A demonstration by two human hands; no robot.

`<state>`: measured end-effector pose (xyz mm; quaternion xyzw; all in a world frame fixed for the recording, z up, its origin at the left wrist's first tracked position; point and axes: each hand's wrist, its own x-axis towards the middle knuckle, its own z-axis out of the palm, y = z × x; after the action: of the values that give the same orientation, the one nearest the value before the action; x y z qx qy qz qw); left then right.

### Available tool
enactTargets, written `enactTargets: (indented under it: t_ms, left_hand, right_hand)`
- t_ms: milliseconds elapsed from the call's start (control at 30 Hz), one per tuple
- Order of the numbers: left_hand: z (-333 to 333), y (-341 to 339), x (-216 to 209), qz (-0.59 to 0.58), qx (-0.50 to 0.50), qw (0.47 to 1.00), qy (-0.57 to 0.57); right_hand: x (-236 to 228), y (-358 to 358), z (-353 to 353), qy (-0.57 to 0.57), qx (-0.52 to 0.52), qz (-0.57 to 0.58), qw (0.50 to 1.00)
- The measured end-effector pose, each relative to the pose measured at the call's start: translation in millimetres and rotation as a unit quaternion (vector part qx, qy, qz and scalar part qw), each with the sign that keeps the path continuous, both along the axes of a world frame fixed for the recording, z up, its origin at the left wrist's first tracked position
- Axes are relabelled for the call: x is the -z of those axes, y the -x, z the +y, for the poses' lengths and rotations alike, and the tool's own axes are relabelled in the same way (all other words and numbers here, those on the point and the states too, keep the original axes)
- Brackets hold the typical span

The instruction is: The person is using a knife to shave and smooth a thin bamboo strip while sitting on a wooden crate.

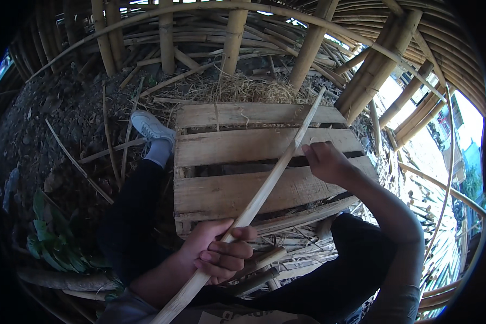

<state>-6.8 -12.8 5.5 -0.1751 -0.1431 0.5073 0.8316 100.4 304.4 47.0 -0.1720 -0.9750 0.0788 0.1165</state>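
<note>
A long pale bamboo stick (270, 181) runs diagonally from the lower left up to the far right corner of a wooden pallet (227, 146). My left hand (221, 254) is wrapped around the stick's lower part, near my lap. My right hand (326, 161) is higher up over the pallet, fingers curled, with the fingertips pinching the stick's right side. What else the right hand may hold is hidden by the fingers. My legs in dark trousers lie on both sides of the pallet, and a white shoe (151, 128) rests on the ground at its far left corner.
Split bamboo pieces (264, 262) and shavings lie between my knees. Straw (243, 89) is heaped behind the pallet. Thick bamboo poles (232, 38) and a curved bamboo frame stand at the back and right. Green leaves (54, 243) lie at the left on bare soil.
</note>
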Motion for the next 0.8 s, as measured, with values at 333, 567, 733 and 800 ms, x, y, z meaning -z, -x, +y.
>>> enactTargets:
  t_ms: [333, 567, 733, 800]
  left_hand:
    - [10, -7, 3, 0.044, 0.007, 0.999, -0.002]
    - [8, -14, 4, 0.028, 0.000, 1.000, -0.012]
    - [11, -5, 9, -0.044, -0.002, 0.999, -0.019]
    - [10, -10, 6, -0.043, -0.005, 0.999, -0.024]
  right_hand:
    - [-15, -7, -51, -0.043, -0.223, -0.033, 0.973]
    - [-39, -10, -104, 0.043, -0.258, -0.116, 0.958]
    - [-15, 0, -42, -0.064, -0.205, -0.055, 0.975]
    - [-19, 1, -35, -0.072, -0.083, -0.068, 0.992]
